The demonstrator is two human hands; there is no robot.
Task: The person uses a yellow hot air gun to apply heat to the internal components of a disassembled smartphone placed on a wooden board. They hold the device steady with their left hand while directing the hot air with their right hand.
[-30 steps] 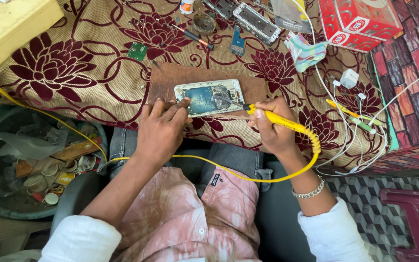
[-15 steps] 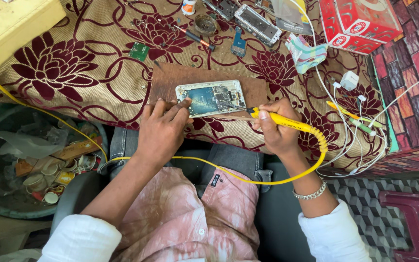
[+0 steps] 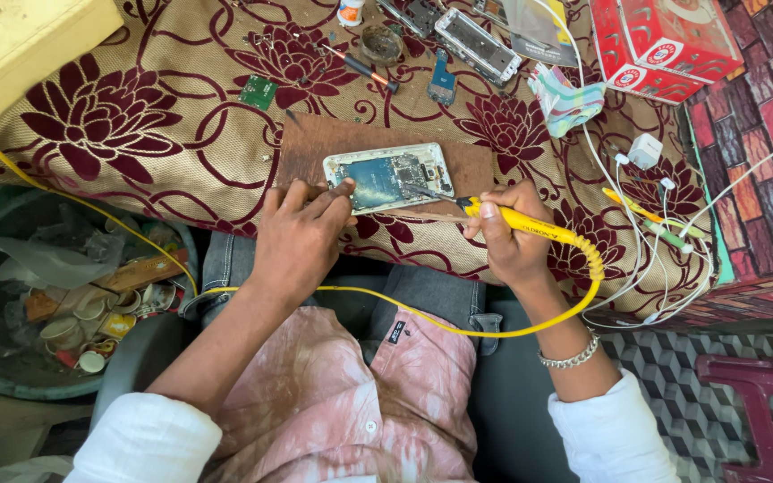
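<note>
Floral table cloth (image 3: 163,134) spread across the whole work surface. Brown wooden board (image 3: 315,148) at the near edge, middle. Opened phone (image 3: 388,176) flat on that board, circuitry up. Left hand (image 3: 301,234) pressed on the phone's near-left corner, fingers bent, nothing clasped. Right hand (image 3: 512,234) closed round a yellow soldering iron (image 3: 530,228), tip touching the phone's right end. Small green circuit board (image 3: 259,90) toward the far edge.

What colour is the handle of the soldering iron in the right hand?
Yellow: the soldering iron's handle, with a matching yellow cord, held in the right hand; head view.
</note>
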